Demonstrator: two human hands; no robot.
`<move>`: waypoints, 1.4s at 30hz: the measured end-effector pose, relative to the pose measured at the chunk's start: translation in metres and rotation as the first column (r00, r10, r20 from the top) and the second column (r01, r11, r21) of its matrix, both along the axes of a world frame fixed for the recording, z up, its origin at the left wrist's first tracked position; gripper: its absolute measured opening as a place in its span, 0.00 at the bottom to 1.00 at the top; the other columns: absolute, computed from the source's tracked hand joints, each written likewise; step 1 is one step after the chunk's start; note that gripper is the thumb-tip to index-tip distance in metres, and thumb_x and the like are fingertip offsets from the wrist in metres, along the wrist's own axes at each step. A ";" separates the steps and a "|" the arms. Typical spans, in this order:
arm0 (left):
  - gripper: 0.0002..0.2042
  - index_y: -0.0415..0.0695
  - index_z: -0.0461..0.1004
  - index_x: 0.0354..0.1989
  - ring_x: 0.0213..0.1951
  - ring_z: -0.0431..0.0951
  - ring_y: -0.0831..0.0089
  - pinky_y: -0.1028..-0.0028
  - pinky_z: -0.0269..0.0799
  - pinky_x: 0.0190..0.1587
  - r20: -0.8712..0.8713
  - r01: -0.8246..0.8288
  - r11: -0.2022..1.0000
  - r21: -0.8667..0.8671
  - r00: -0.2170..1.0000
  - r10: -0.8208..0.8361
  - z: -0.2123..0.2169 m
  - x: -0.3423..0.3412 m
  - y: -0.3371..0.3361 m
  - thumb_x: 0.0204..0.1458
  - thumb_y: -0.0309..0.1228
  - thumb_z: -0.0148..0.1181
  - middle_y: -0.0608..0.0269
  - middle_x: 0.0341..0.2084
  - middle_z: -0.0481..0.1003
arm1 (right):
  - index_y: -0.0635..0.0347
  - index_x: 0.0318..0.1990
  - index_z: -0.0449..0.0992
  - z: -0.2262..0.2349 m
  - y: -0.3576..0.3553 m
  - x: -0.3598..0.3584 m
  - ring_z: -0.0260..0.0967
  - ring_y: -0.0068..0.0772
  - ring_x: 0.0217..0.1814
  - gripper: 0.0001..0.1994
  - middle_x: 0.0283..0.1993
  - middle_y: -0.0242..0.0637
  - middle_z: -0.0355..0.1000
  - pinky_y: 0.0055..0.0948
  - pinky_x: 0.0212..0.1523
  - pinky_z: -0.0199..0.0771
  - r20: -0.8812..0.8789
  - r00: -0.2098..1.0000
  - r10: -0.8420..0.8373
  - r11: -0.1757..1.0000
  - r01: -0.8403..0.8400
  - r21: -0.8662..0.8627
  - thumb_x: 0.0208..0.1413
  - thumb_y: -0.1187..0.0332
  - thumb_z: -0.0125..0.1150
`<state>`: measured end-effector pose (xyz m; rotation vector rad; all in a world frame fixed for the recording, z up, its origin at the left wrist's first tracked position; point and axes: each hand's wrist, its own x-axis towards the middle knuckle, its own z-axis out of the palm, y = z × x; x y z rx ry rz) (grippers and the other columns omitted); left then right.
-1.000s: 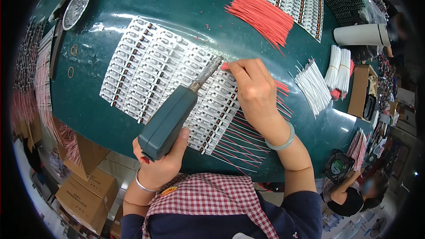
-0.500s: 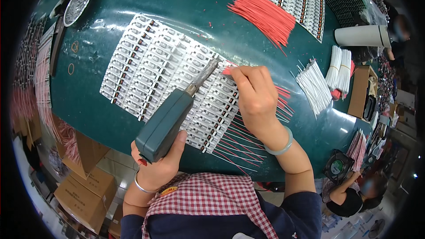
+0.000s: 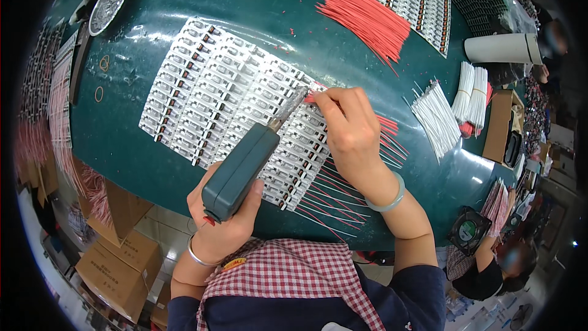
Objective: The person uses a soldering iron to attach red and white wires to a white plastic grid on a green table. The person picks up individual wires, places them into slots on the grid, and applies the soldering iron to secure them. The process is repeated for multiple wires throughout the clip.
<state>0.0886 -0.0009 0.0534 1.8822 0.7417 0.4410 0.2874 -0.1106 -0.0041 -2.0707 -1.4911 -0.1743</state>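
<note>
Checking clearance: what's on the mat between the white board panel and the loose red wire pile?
Bare green mat only between panel and red wire pile, per the head view.

The soldering tool (image 3: pixel 242 168) is showing a dull teal-grey body with a silvery metal tip, and the table (image 3: pixel 257 18) under it is gleaming deep green. The sheet of small boards (image 3: pixel 214 98) is reading white with black and brown specks, while the loose wires (image 3: pixel 367 18) are glowing bright red beside a bundle of white wires (image 3: pixel 436 116). An apron (image 3: pixel 288 276) is flashing a red-and-white check over dark navy sleeves (image 3: pixel 410 294), and a pale green bangle (image 3: pixel 392 199) is circling one wrist.
</note>
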 end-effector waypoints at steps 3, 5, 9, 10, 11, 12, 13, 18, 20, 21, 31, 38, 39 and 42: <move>0.09 0.33 0.77 0.37 0.27 0.76 0.75 0.77 0.70 0.31 -0.006 -0.008 1.000 -0.017 1.000 0.008 -0.001 0.000 -0.001 0.45 0.18 0.66 0.58 0.30 0.77 | 0.72 0.41 0.75 -0.001 0.000 0.000 0.67 0.41 0.38 0.16 0.39 0.44 0.70 0.34 0.34 0.71 -0.010 1.000 0.006 1.000 -0.006 0.014 0.38 0.81 0.58; 0.09 0.33 0.77 0.37 0.27 0.76 0.75 0.77 0.70 0.31 -0.004 -0.006 1.000 -0.024 1.000 0.005 0.000 0.001 0.000 0.46 0.18 0.66 0.58 0.30 0.77 | 0.72 0.40 0.75 -0.001 0.000 0.000 0.67 0.42 0.38 0.16 0.39 0.44 0.69 0.34 0.35 0.71 -0.017 1.000 0.007 1.000 -0.007 0.019 0.39 0.81 0.58; 0.09 0.33 0.77 0.37 0.27 0.76 0.75 0.77 0.70 0.31 -0.010 0.005 1.000 0.009 1.000 -0.005 -0.001 0.000 0.000 0.46 0.19 0.66 0.58 0.29 0.77 | 0.71 0.40 0.75 0.000 0.000 0.000 0.67 0.41 0.38 0.16 0.39 0.43 0.69 0.34 0.34 0.71 -0.030 1.000 0.003 1.000 -0.002 0.014 0.39 0.80 0.58; 0.09 0.33 0.77 0.37 0.27 0.76 0.75 0.77 0.71 0.31 -0.013 0.007 1.000 0.011 1.000 -0.007 -0.001 -0.001 0.000 0.46 0.19 0.66 0.58 0.29 0.77 | 0.71 0.40 0.75 0.000 0.000 0.000 0.67 0.41 0.38 0.15 0.39 0.42 0.69 0.34 0.34 0.71 -0.030 1.000 0.001 1.000 0.000 0.016 0.39 0.80 0.58; 0.09 0.33 0.77 0.37 0.27 0.76 0.75 0.77 0.71 0.31 -0.016 0.009 1.000 0.013 1.000 -0.009 0.000 -0.001 0.000 0.46 0.19 0.66 0.58 0.29 0.77 | 0.70 0.39 0.75 -0.001 0.000 0.000 0.67 0.41 0.38 0.15 0.38 0.42 0.69 0.34 0.34 0.71 -0.031 1.000 -0.001 1.000 0.002 0.017 0.39 0.80 0.58; 0.09 0.33 0.77 0.37 0.27 0.76 0.75 0.77 0.71 0.31 -0.016 0.002 1.000 0.006 1.000 -0.002 0.000 -0.001 0.000 0.46 0.19 0.66 0.58 0.29 0.77 | 0.70 0.39 0.75 -0.001 0.000 0.000 0.67 0.41 0.38 0.15 0.38 0.42 0.69 0.34 0.34 0.71 -0.030 1.000 -0.002 1.000 0.003 0.020 0.39 0.80 0.58; 0.09 0.33 0.77 0.37 0.27 0.76 0.74 0.77 0.71 0.31 -0.015 -0.004 1.000 -0.001 1.000 0.004 0.000 0.000 -0.001 0.46 0.19 0.66 0.58 0.29 0.77 | 0.70 0.39 0.75 -0.001 0.000 0.000 0.67 0.41 0.37 0.15 0.38 0.42 0.69 0.34 0.34 0.71 -0.029 1.000 -0.001 1.000 0.002 0.023 0.39 0.80 0.58; 0.09 0.33 0.77 0.36 0.26 0.76 0.74 0.77 0.70 0.30 -0.031 0.027 0.999 0.047 0.999 -0.025 -0.001 0.000 0.000 0.46 0.19 0.66 0.58 0.28 0.76 | 0.69 0.38 0.75 0.000 0.002 0.000 0.67 0.40 0.38 0.14 0.38 0.41 0.69 0.33 0.34 0.71 -0.022 1.000 0.004 1.000 -0.004 0.028 0.38 0.80 0.58; 0.08 0.33 0.77 0.36 0.25 0.75 0.74 0.77 0.70 0.29 -0.040 0.037 0.997 0.060 0.999 -0.035 0.000 0.000 0.001 0.46 0.19 0.66 0.58 0.28 0.76 | 0.70 0.38 0.75 0.000 0.001 0.000 0.67 0.40 0.38 0.14 0.38 0.41 0.69 0.33 0.34 0.71 -0.021 1.000 0.007 1.000 -0.007 0.021 0.38 0.80 0.58; 0.08 0.33 0.77 0.36 0.25 0.75 0.74 0.77 0.70 0.29 -0.038 0.031 0.998 0.056 0.999 -0.029 0.000 0.000 0.001 0.46 0.19 0.67 0.59 0.28 0.76 | 0.70 0.38 0.75 0.000 0.001 0.000 0.67 0.40 0.38 0.14 0.38 0.41 0.69 0.33 0.34 0.71 -0.019 1.000 0.009 1.000 -0.009 0.019 0.39 0.80 0.58; 0.10 0.35 0.79 0.36 0.27 0.79 0.68 0.74 0.75 0.31 -0.055 -0.030 0.993 0.114 0.998 0.037 -0.003 -0.015 -0.003 0.45 0.22 0.68 0.55 0.30 0.78 | 0.70 0.39 0.74 0.000 0.001 -0.001 0.67 0.41 0.38 0.14 0.38 0.42 0.69 0.33 0.35 0.70 -0.020 1.000 0.004 1.000 -0.003 0.016 0.40 0.80 0.58; 0.09 0.35 0.79 0.36 0.26 0.79 0.68 0.75 0.74 0.30 -0.031 -0.023 0.991 0.134 0.999 0.027 0.001 -0.014 -0.002 0.44 0.21 0.68 0.54 0.29 0.78 | 0.69 0.39 0.74 0.000 0.000 -0.004 0.66 0.40 0.37 0.14 0.38 0.42 0.69 0.34 0.35 0.70 0.023 0.999 -0.026 0.999 0.024 0.044 0.40 0.80 0.59; 0.09 0.35 0.79 0.36 0.26 0.79 0.69 0.75 0.74 0.30 -0.026 -0.024 0.991 0.129 0.999 0.028 0.001 -0.014 -0.002 0.44 0.20 0.68 0.54 0.29 0.78 | 0.69 0.39 0.74 0.000 -0.001 -0.005 0.66 0.40 0.37 0.14 0.37 0.42 0.69 0.34 0.35 0.70 0.033 0.999 -0.024 0.998 0.023 0.050 0.40 0.80 0.60; 0.10 0.34 0.79 0.36 0.26 0.78 0.69 0.76 0.73 0.30 -0.021 -0.027 0.994 0.107 0.999 0.029 0.001 -0.015 -0.002 0.44 0.19 0.67 0.55 0.29 0.78 | 0.70 0.39 0.75 0.001 -0.002 -0.009 0.66 0.39 0.36 0.14 0.37 0.41 0.69 0.33 0.35 0.70 0.010 1.000 -0.010 0.997 0.009 0.076 0.40 0.80 0.60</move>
